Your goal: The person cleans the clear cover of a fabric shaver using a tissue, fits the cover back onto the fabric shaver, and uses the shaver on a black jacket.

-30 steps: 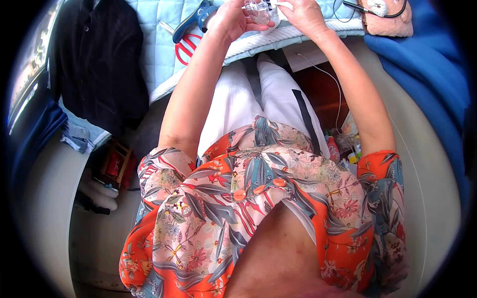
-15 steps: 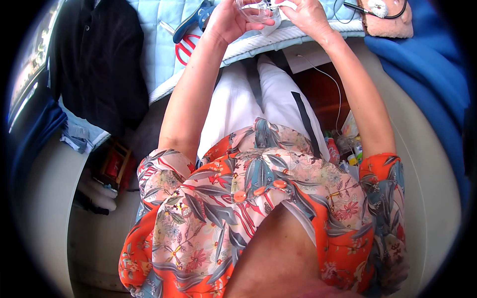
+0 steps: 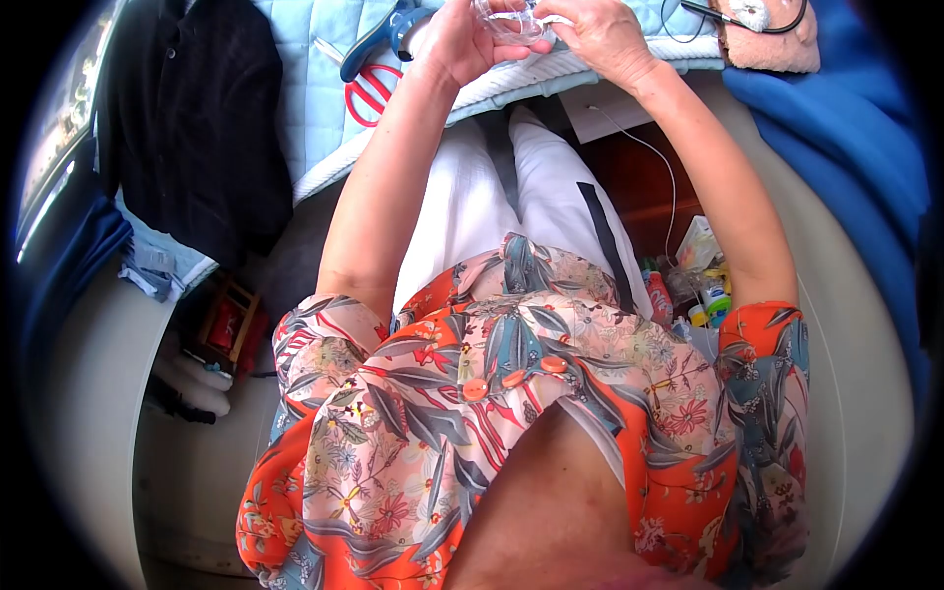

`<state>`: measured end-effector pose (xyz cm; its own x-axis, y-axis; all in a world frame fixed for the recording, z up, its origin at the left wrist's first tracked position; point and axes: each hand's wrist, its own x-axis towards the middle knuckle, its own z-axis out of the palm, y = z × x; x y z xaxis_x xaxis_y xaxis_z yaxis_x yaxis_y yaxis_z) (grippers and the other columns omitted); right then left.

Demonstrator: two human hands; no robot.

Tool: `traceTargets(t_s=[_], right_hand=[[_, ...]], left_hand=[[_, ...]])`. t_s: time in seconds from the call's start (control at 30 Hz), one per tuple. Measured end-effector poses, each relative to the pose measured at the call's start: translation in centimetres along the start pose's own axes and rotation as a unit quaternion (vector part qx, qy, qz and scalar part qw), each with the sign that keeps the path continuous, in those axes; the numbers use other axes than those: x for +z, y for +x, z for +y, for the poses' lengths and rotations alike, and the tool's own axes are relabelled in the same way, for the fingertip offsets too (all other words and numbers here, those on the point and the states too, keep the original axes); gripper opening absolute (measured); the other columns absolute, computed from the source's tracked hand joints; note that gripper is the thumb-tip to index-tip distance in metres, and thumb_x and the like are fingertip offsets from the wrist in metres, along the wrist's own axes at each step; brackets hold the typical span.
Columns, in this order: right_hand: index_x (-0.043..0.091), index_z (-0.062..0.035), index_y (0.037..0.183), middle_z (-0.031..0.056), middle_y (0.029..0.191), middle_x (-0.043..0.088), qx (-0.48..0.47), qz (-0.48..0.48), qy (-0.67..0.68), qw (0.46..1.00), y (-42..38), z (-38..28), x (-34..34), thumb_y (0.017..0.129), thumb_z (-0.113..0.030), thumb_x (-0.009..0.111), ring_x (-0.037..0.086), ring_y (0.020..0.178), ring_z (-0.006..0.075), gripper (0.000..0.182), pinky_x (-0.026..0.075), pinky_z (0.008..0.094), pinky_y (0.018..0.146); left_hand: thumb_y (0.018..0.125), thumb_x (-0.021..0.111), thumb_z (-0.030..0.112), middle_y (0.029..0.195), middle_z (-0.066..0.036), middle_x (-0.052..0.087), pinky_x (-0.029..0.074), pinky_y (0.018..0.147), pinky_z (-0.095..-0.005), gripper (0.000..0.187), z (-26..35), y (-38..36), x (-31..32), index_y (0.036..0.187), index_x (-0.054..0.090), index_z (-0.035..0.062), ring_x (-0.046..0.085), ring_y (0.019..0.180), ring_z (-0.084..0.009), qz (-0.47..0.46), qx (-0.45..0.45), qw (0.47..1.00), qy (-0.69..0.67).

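Note:
At the top edge of the view my left hand (image 3: 460,47) holds a clear, rounded plastic piece (image 3: 507,22), its fingers curled beneath it. My right hand (image 3: 605,44) is closed beside it, with the thumb and fingers pinching a thin white strip (image 3: 554,20) against the plastic's right side. Part of the plastic piece is cut off by the frame. Left of my left hand, a pair of red-handled scissors (image 3: 366,110) lies on the light-blue quilted cover (image 3: 313,88). A blue-handled tool (image 3: 374,49) lies just above the scissors.
A black jacket (image 3: 197,128) drapes over the left side. At the upper right, a pink plush item (image 3: 787,54) lies with a black cord (image 3: 723,17) across it. Blue fabric (image 3: 846,128) hangs at right. A white cable (image 3: 669,167) runs down near several small containers (image 3: 710,307).
Both hands have moved slightly, keeping hold of the clear plastic piece and the white strip. My right hand has shifted a little lower and closer against the plastic.

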<state>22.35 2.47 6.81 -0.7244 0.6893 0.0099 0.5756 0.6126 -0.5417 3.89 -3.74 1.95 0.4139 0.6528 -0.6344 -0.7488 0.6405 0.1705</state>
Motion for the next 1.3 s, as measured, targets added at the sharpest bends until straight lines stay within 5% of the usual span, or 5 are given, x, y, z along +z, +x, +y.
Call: traceTargets(t_s=[0.43,0.83,1.03,1.3], right_hand=[[0.068,-0.0092,0.088,0.0156,0.077,0.064,0.040,0.021,0.001,0.999,0.2,1.7,0.0,0.073,-0.017,0.056,0.062,0.067,0.0334,0.021,0.050,0.0419,0.059],[0.067,-0.0086,0.090,0.0138,0.081,0.065,-0.095,0.039,-0.054,0.993,0.7,1.5,-0.9,0.074,-0.016,0.055,0.063,0.071,0.0311,0.022,0.051,0.0397,0.061],[0.067,-0.0087,0.087,0.0154,0.073,0.063,0.010,0.049,0.020,0.999,1.4,0.9,-1.4,0.077,-0.019,0.056,0.061,0.064,0.0335,0.018,0.048,0.0408,0.055],[0.068,-0.0089,0.087,0.0157,0.072,0.063,0.033,0.052,0.029,0.998,1.5,1.8,-1.1,0.078,-0.020,0.056,0.061,0.064,0.0342,0.018,0.048,0.0401,0.056]], left_hand=[[0.088,0.037,0.064,0.095,-0.029,0.058,0.057,0.067,-0.0470,0.082,-0.1,-0.5,-0.5,0.124,0.036,-0.0101,0.063,0.083,-0.0450,-0.065,-0.020,0.993,-0.092],[0.088,0.038,0.062,0.096,-0.029,0.060,0.057,0.065,-0.0455,0.079,-0.7,0.1,-1.2,0.116,0.045,-0.0105,0.063,0.085,-0.0438,-0.123,-0.028,0.983,-0.137],[0.089,0.038,0.061,0.105,-0.032,0.058,0.058,0.064,-0.0456,0.077,-1.0,0.2,-1.7,0.115,0.048,-0.0111,0.062,0.091,-0.0436,-0.173,-0.060,0.960,-0.213],[0.089,0.039,0.060,0.110,-0.033,0.055,0.058,0.063,-0.0472,0.078,-1.3,-0.1,-1.8,0.119,0.046,-0.0123,0.060,0.095,-0.0460,-0.200,-0.084,0.933,-0.286]])
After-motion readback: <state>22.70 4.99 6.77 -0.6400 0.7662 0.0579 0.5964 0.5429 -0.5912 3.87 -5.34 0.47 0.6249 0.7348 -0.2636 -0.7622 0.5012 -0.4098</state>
